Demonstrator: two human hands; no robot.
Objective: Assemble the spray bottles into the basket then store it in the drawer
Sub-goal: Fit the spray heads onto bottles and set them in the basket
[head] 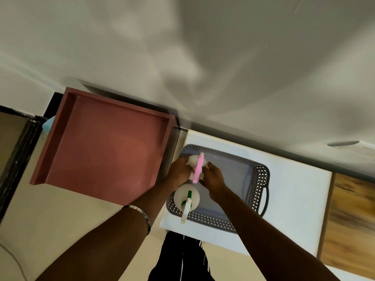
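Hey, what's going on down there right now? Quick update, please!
Both hands, left hand and right hand, grip the pink-trigger bottle over the basket. Green-trigger bottle already stands inside. Drawer open, nothing blocking it.

Probably a home room: a pulled-out reddish drawer (105, 142), white desk (294, 199), plain walls, wood-grain cabinet (351, 220).

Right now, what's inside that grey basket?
The basket holds two spray bottles: a green-trigger bottle standing alone, and a pink-trigger bottle gripped by the left hand and right hand. The hands cover its base.
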